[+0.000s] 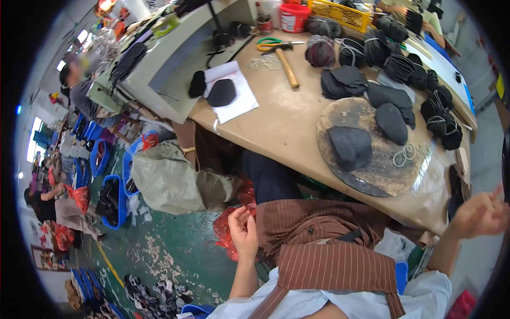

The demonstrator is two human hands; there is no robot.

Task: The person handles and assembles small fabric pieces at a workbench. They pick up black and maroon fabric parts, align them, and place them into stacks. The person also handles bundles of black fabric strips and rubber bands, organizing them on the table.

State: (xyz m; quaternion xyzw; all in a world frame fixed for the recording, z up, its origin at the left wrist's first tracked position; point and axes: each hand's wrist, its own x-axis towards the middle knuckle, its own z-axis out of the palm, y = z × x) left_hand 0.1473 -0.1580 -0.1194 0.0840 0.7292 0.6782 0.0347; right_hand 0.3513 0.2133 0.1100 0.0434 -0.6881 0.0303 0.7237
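My left hand (243,231) is over my lap, fingers loosely curled and nothing seen in it. Raised beyond the table's right end is my right hand (481,213), its fingers partly bent and one sticking up; no object shows in it. In front of me a round wooden board (366,119) lies on the brown table (287,122). Dark grey fabric pieces (350,146) are stacked on the board's left part, and another dark stack (391,123) sits at its upper right. Pale string loops (405,155) lie beside them. Neither hand touches these.
A hammer (289,69), scissors (276,45) and several tied dark bundles (321,50) lie farther back. A red bucket (294,18) and yellow crate (340,15) stand behind. Dark pieces rest on white paper (239,109). A large sack (164,178) and blue bins (112,199) occupy the floor leftward.
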